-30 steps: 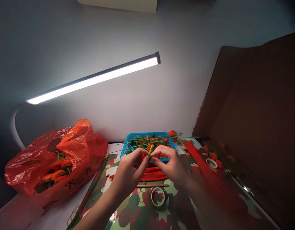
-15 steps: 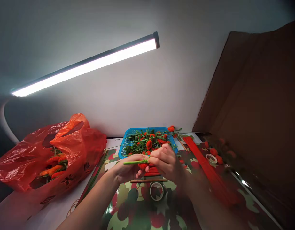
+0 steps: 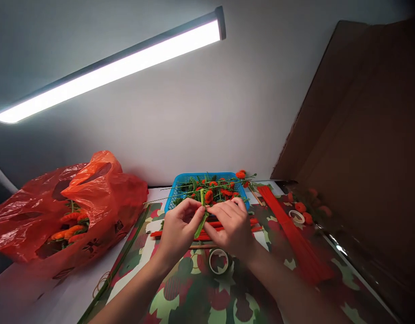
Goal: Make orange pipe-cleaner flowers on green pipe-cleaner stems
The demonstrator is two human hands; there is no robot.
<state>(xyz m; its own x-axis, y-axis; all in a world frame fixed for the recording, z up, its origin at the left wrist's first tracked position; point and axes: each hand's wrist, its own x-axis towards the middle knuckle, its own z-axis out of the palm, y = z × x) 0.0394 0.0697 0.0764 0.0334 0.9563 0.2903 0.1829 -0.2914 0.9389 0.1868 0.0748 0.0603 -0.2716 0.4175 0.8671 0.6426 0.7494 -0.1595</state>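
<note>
A light-green, stem-like strip (image 3: 202, 198) stands nearly upright between my hands, its wider lower end (image 3: 200, 227) slanting down to the left. My left hand (image 3: 183, 227) pinches it between thumb and fingertips. My right hand (image 3: 231, 225) has its fingers bent together at the strip's right side, and its fingertips meet the strip near the middle. Just behind my hands is a blue plastic basket (image 3: 171, 194) of orange-red flowers (image 3: 209, 196) on green stems. Red fuzzy sticks (image 3: 156, 234) lie under my hands, partly hidden by them.
A roll of tape (image 3: 219, 261) sits on the patterned mat (image 3: 180, 288) near me. At left stands a red plastic bag (image 3: 126, 198) holding orange flowers. To the right lie a red bundle of sticks (image 3: 284, 225), a white ring (image 3: 296, 217) and a cardboard panel (image 3: 355, 112).
The green piece has turned from lying sideways to nearly upright. My left hand has turned to pinch it from the left. The red flower seen under it is out of sight. The view has shifted slightly.
</note>
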